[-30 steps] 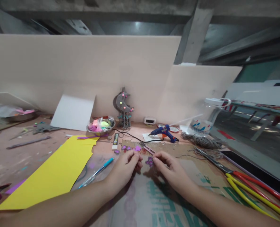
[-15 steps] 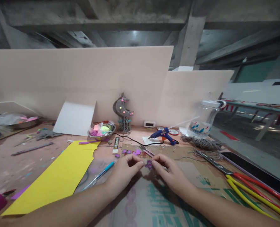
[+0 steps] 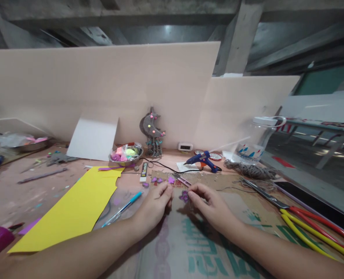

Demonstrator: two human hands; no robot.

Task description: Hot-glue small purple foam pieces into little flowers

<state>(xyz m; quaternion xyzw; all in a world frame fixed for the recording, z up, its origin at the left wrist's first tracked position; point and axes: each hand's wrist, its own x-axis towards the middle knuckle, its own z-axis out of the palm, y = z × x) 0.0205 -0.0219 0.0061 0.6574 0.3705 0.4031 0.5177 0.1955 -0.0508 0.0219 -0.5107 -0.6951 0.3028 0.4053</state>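
Concrete beams and a pale board (image 3: 102, 85) stand behind a pink bench (image 3: 3, 201) in the head view. On the bench lies cardboard (image 3: 195, 223) with green print, and over it come the 2 hands. The right hand (image 3: 209, 203) pinches a purple flower (image 3: 184, 196) at its edge, above the cardboard and between the hands. The left hand (image 3: 154, 202), just beside it, has its fingertips drawn together; whether they hold anything cannot be told. Beyond the hands lie purple pieces (image 3: 171, 180), a knife (image 3: 183, 180) and a blue glue gun (image 3: 202, 159). A pen (image 3: 124, 208) and a yellow sheet (image 3: 70, 209) lie left of the left hand; scissors (image 3: 295, 215) and a phone (image 3: 314, 205) lie at the right. A grey moon (image 3: 150, 126) stands upright near the board.
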